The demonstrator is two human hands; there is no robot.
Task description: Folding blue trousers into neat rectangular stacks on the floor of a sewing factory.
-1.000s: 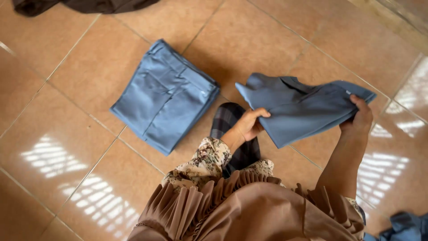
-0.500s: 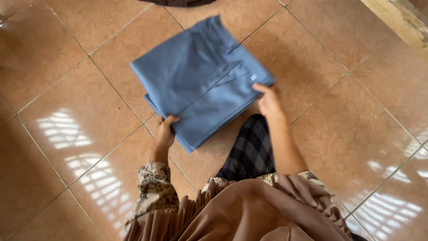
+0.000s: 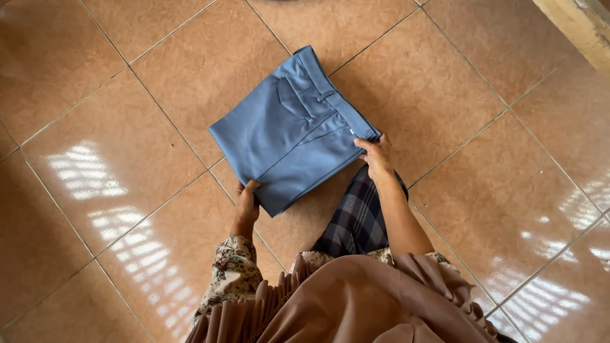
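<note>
Shifted onto the stack, folded blue trousers (image 3: 293, 132); left hand (image 3: 246, 202) and right hand (image 3: 376, 157) grip its corners

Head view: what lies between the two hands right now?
The folded blue trousers span the gap; the left hand and right hand each grip a near corner, over the tiled floor.

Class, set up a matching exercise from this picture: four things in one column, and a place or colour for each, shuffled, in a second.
1. folded trousers
2. left hand
3. right hand
4. floor tiles

a. at the stack's right corner
b. glossy orange-brown
c. steel blue
d. at the stack's near left edge

Pairs: 1-c, 2-d, 3-a, 4-b
</note>
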